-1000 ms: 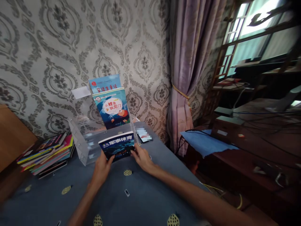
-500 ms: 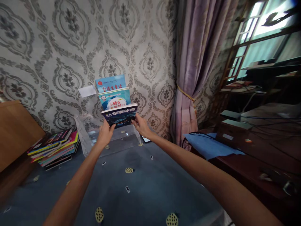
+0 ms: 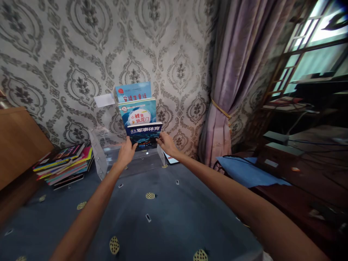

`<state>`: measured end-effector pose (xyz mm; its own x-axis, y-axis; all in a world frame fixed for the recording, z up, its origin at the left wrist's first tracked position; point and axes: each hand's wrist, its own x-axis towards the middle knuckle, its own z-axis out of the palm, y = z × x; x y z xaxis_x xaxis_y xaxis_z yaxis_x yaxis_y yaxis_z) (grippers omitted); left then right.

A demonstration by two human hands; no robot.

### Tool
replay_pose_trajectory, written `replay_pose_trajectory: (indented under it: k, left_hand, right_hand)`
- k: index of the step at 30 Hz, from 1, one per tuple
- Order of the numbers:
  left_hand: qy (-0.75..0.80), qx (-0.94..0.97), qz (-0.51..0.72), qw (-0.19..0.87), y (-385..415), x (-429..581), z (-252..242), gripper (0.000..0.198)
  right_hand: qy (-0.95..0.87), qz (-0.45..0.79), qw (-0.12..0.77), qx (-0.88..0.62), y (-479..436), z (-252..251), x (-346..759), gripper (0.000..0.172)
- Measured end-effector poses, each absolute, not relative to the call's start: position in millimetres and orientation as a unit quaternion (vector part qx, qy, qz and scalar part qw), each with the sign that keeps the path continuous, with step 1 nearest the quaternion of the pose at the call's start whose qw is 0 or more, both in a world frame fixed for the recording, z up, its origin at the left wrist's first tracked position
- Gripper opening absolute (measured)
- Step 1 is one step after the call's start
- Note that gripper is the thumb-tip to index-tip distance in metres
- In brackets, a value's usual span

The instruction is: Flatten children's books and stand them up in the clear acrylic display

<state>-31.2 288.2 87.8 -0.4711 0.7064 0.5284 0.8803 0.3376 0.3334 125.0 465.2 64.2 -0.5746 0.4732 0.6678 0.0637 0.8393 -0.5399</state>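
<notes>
Between my two hands is a dark blue magazine (image 3: 145, 136) with white Chinese lettering, its cover facing me. My left hand (image 3: 127, 151) grips its lower left side, thumb on the cover. Its right side is pinched by my right hand (image 3: 166, 144). Behind it a teal book (image 3: 138, 110) and a taller light blue book (image 3: 133, 92) stand upright in steps, their lower parts hidden. They are in a clear acrylic rack (image 3: 99, 156). The magazine is at the rack's front; whether its bottom edge rests in a slot I cannot tell.
A stack of books (image 3: 66, 163) lies left of the rack, near a wooden cabinet (image 3: 23, 145). A blank white card (image 3: 104, 100) stands beside the books. A phone or tablet (image 3: 171, 159) lies right of the rack. A blue cloth (image 3: 250, 172) and boxes (image 3: 274, 159) are further right.
The magazine has gone down and become more upright in front of the teal book, showing more of both covers. Both hands stay on it. The view has shifted slightly.
</notes>
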Motion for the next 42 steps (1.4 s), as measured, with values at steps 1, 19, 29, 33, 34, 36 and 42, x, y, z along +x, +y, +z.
replay_pose_trajectory:
  k: [1, 19, 29, 33, 34, 36, 42]
  left_hand:
    - [-0.814, -0.482, -0.289, 0.148, 288.5, -29.2, 87.9, 0.042]
    - [-0.862, -0.42, -0.235, 0.159, 296.6, -21.6, 101.8, 0.019]
    - [-0.869, -0.417, -0.209, 0.167, 293.2, -20.5, 99.4, 0.032]
    - [-0.863, -0.43, -0.206, 0.168, 293.0, -22.9, 96.8, 0.037]
    - [-0.862, -0.432, -0.206, 0.168, 293.5, -24.0, 96.5, 0.037]
    - [-0.859, -0.438, -0.207, 0.166, 294.8, -26.5, 95.9, 0.038]
    - [-0.85, -0.45, -0.218, 0.163, 296.1, -32.6, 91.7, 0.039]
  right_hand:
    - [-0.852, 0.234, 0.439, -0.161, 466.2, 63.2, 124.6, 0.007]
    - [-0.816, 0.264, 0.477, -0.191, 479.1, 76.8, 119.0, 0.016]
    - [-0.811, 0.274, 0.473, -0.211, 479.2, 81.6, 116.9, 0.012]
    - [-0.81, 0.272, 0.469, -0.222, 481.4, 82.9, 115.4, 0.01]
    - [-0.811, 0.27, 0.468, -0.224, 481.5, 82.7, 115.6, 0.01]
    - [-0.813, 0.268, 0.465, -0.225, 481.1, 81.7, 116.8, 0.011]
    - [-0.82, 0.27, 0.456, -0.216, 476.5, 79.2, 125.4, 0.019]
